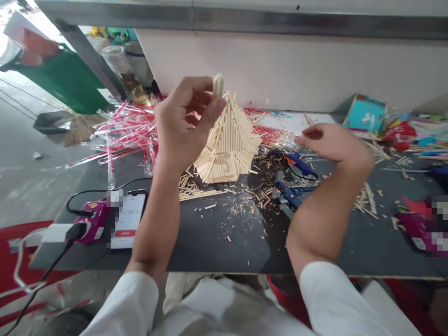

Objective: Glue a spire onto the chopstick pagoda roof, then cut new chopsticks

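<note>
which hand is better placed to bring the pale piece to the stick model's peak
Left, likely: the left hand pinches the pale piece near the peak of the stick model, while the right hand is farther off.

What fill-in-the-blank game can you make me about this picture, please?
1. The small pale piece is held up in the person's ____ hand.
2. The phone lies on the table with its screen facing ____.
3. The big bin at the far left is coloured ____.
4. Both of the person's sleeves are coloured ____.

Missing words: left; up; green; white.
</note>
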`<state>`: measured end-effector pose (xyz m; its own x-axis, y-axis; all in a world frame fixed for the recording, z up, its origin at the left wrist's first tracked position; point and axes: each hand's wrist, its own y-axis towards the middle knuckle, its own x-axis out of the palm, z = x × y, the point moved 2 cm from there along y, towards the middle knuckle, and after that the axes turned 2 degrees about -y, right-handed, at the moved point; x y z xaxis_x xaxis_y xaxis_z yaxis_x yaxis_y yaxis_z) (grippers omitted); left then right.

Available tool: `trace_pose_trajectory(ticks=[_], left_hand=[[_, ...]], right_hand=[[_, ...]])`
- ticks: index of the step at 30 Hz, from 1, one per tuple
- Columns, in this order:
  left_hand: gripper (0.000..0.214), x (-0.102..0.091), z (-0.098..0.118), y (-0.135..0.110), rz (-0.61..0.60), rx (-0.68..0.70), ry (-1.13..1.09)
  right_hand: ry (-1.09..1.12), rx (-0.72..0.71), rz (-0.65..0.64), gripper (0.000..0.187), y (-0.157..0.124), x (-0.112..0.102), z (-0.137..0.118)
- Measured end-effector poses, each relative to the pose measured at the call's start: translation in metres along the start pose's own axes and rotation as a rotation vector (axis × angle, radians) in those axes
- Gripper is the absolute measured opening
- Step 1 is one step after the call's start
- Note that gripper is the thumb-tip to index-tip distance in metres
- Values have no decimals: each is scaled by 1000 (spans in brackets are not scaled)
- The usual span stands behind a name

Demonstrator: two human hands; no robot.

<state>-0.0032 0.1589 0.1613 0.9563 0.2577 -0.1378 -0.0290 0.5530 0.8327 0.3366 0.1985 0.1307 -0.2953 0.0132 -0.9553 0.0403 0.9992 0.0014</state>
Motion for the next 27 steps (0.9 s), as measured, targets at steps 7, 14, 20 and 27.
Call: trace_pose_trajectory(ticks=[7, 14, 20, 27], left_hand=[[11, 22, 25, -13, -130, 259, 100], [11, 25, 37, -16, -192, 315, 134], [8, 21, 30, -16, -226, 251, 167], [11, 22, 25, -14, -200, 313, 150]], right_hand=[[414, -419, 288, 30, -66, -31, -89], [750, -619, 339, 49, -83, -22, -123], [915, -640, 331, 38, -72, -10, -127], [1077, -643, 340, 29, -76, -12, -137]])
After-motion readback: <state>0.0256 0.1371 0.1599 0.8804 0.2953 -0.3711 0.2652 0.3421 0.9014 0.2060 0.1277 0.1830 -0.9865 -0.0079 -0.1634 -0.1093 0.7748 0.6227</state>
